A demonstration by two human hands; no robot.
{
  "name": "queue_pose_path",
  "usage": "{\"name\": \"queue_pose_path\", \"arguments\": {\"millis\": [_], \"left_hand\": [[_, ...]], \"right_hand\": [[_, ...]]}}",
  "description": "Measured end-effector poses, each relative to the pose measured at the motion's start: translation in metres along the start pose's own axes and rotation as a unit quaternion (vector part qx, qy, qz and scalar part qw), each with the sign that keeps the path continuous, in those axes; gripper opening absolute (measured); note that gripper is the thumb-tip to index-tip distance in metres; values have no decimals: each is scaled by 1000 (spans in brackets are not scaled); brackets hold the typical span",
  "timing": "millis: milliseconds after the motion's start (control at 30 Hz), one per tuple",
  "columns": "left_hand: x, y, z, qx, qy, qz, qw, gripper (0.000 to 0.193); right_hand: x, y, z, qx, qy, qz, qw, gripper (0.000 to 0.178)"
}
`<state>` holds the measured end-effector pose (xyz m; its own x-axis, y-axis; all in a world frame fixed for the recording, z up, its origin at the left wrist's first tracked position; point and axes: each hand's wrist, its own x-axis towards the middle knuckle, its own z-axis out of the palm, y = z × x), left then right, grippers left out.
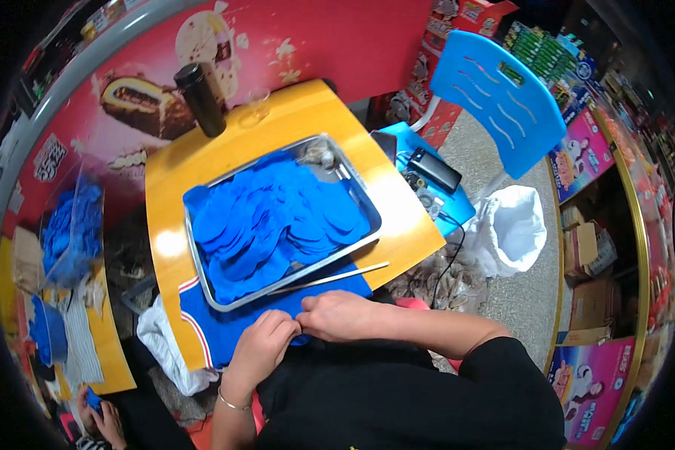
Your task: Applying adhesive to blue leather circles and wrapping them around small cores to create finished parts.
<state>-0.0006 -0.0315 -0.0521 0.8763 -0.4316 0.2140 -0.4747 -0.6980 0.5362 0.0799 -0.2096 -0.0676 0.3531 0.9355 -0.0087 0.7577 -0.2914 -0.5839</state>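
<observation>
My left hand and my right hand meet fingertip to fingertip at the table's near edge. Both are closed in a pinch. A bit of blue fabric piece shows just under the fingers; the rest of it is hidden by them. Beyond my hands, a metal tray holds a heap of blue fabric pieces, many rounded and stacked in overlapping layers. Under the tray's near side lies a blue cloth with a red and white striped edge. A thin pale stick rests between tray and hands.
The wooden table also carries a dark bottle and a clear cup. At right stand a blue chair and a white-lined bin. At lower left, a co-worker's hands hold a blue piece near another table.
</observation>
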Motion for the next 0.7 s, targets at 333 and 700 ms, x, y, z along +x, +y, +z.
{"name": "queue_pose_path", "arguments": {"millis": [333, 700], "left_hand": [[12, 14, 4, -42, 168, 0, 985, 14], [12, 22, 15, -168, 293, -90, 937, 30]], "right_hand": [[-3, -2, -10, 187, 56, 84, 977, 22], [-1, -2, -4, 163, 173, 36, 971, 25]]}}
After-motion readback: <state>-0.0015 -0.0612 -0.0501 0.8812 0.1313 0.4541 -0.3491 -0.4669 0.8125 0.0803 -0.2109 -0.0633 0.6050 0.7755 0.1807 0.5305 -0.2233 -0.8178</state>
